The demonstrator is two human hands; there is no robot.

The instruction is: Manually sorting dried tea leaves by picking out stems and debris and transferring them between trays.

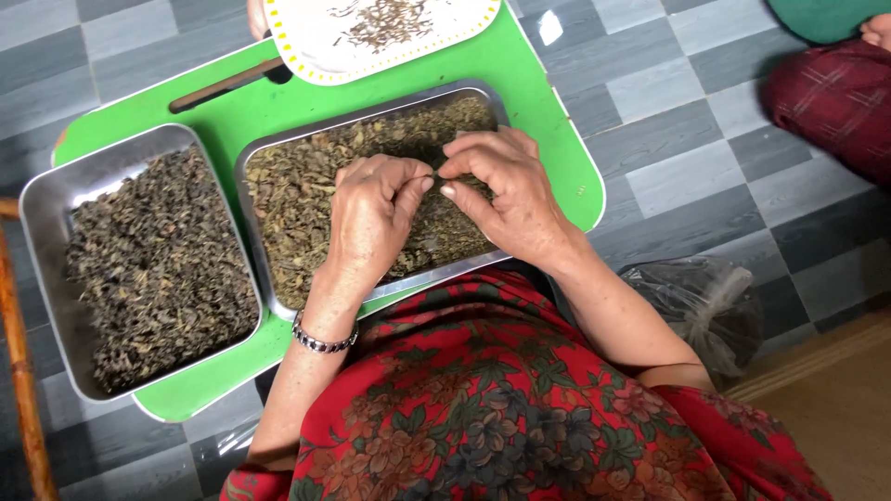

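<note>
My left hand (371, 218) and my right hand (506, 190) meet over a metal tray (255, 237) full of dried greenish leaves. Both hands pinch a thin dark stem (434, 176) between thumb and fingertips, just above the leaves. A metal bracelet (322, 340) circles my left wrist. To the left stands a second metal tray (42, 232) holding darker dried leaves. Both trays rest on a green low table (557, 139). A white plate (316, 46) with a yellow-dotted rim and a small pile of thin stems sits at the table's far edge.
Grey checkered floor tiles (668, 102) surround the table. A clear plastic bag (705, 301) lies by my right elbow. Another person's dark red clothed leg (831, 97) is at the upper right. A wooden-handled tool (223, 85) lies beside the plate. A wooden rail (19, 371) runs along the left.
</note>
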